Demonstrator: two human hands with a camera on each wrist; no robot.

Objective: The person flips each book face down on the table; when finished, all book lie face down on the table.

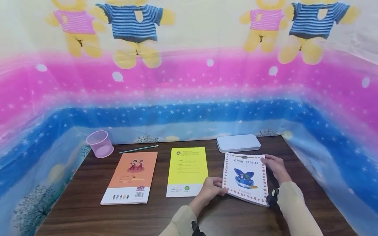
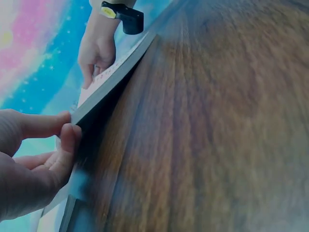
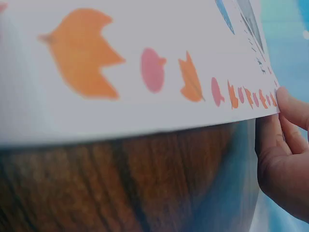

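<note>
A white book (image 1: pixel 246 178) with a blue butterfly and an orange leaf border lies at the right of the dark wooden table (image 1: pixel 177 216). My left hand (image 1: pixel 219 190) pinches its near left corner between thumb and fingers. My right hand (image 1: pixel 268 161) holds the far right edge. In the left wrist view the left hand (image 2: pixel 65 130) grips the corner of the book (image 2: pixel 113 72), which is tilted up off the wood, with the right hand (image 2: pixel 96 53) at its far end. In the right wrist view the book (image 3: pixel 145 72) hovers over the table and the right hand's fingers (image 3: pixel 285 101) hold its corner.
A yellow book (image 1: pixel 187 170) lies just left of the white one, and an orange book (image 1: pixel 131 177) lies further left. A pink cup (image 1: pixel 99 143) and a pencil (image 1: pixel 138 149) sit at the back left, a white tin box (image 1: pixel 238 143) at the back right. Patterned cloth walls (image 1: pixel 189 91) surround the table.
</note>
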